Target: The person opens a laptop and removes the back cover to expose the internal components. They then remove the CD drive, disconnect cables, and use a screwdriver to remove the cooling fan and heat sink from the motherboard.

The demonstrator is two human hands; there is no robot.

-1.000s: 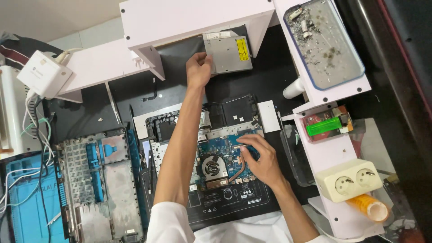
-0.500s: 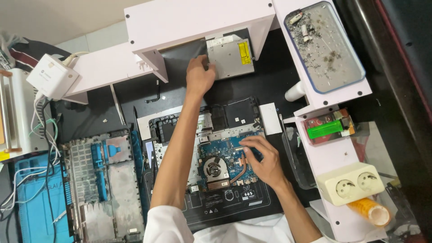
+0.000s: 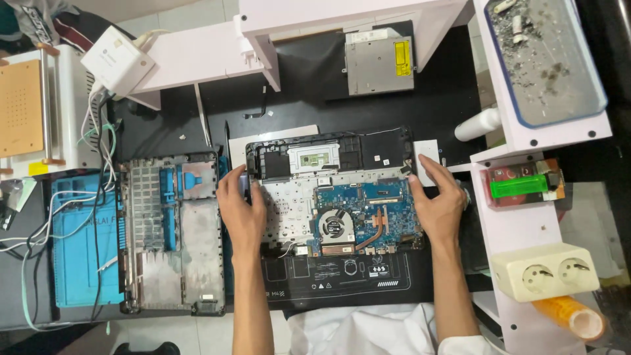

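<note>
A: Blue circuit board and a round fan show inside the opened laptop [image 3: 332, 200], which lies between the two hands on the black tabletop [image 3: 315, 98].

B: The left hand [image 3: 242, 209] grips the laptop's left edge, fingers curled over it; the right hand [image 3: 437, 204] presses flat on the right edge, fingers spread.

A: Just left of the left hand lies the removed bottom cover [image 3: 172, 233]; beyond it, a blue mat [image 3: 82, 243].

B: Well above the hands sits a silver optical drive [image 3: 379, 62]; right of the right hand, a green lighter [image 3: 519, 185] and a cream double socket [image 3: 545, 273] on the white shelf [image 3: 509, 230].
</note>
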